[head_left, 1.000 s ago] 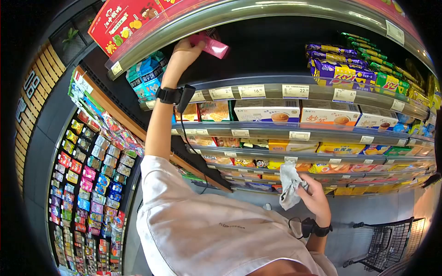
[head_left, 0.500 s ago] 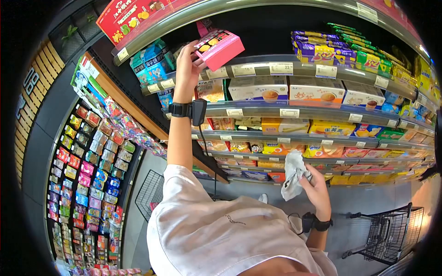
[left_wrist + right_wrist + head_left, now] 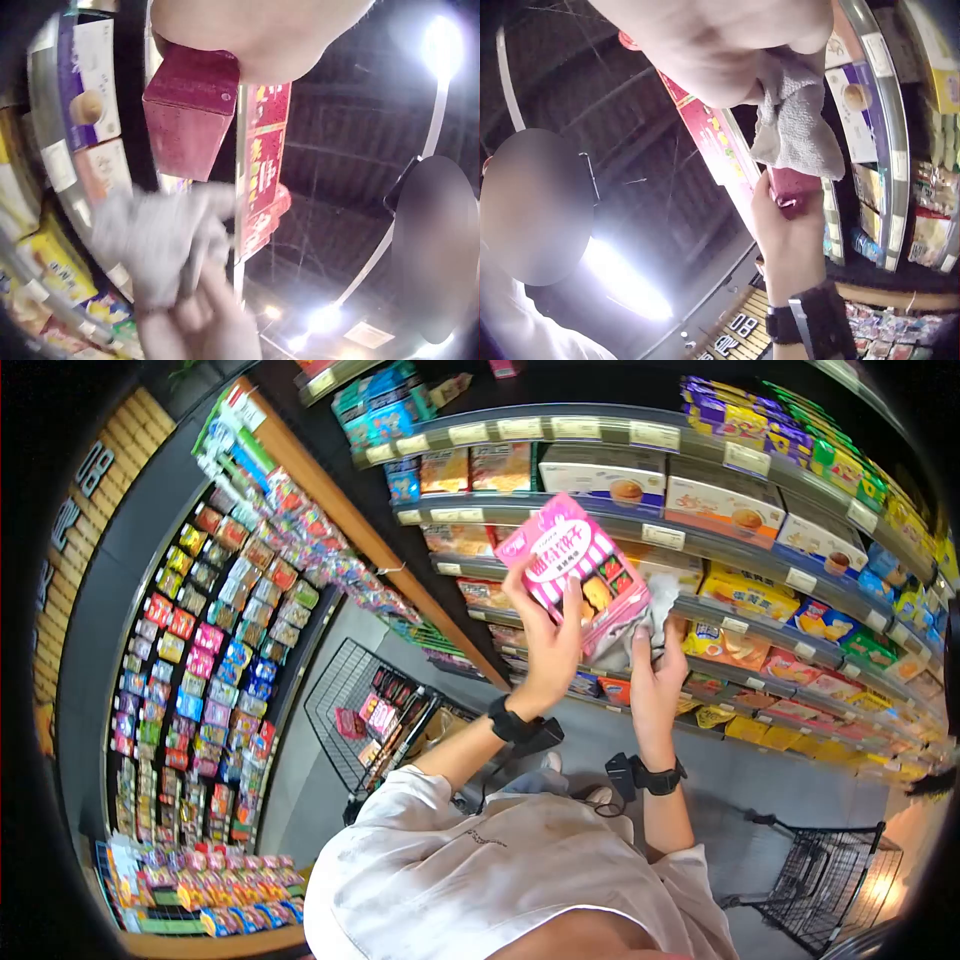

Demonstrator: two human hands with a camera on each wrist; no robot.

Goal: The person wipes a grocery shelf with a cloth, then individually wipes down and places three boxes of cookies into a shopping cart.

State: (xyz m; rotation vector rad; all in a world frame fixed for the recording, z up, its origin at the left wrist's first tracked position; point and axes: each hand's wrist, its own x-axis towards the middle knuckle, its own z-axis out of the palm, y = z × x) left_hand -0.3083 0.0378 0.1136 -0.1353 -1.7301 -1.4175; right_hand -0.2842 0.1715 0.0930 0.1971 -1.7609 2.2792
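My left hand [image 3: 548, 650] holds a pink biscuit box [image 3: 560, 560] with a striped front, tilted in front of the shelves. In the left wrist view one end of the pink box [image 3: 187, 135] juts out below the palm. My right hand [image 3: 657, 685] grips a crumpled grey cloth [image 3: 660, 610] right at the box's lower right side. The right wrist view shows the terry weave of the cloth [image 3: 802, 124], which overlaps the box there and hides part of it.
Shelves of boxed and bagged snacks stand ahead, with white cake boxes [image 3: 605, 472] and teal bags [image 3: 385, 415]. A black wire cart [image 3: 335, 680] holding packages is at left; another cart [image 3: 800, 890] stands at right. A wooden-edged rack [image 3: 330, 490] rises on the left.
My left hand has brought the pink box down from the top shelf to in front of me. My right hand has raised the cloth to the box. The view has tilted down.
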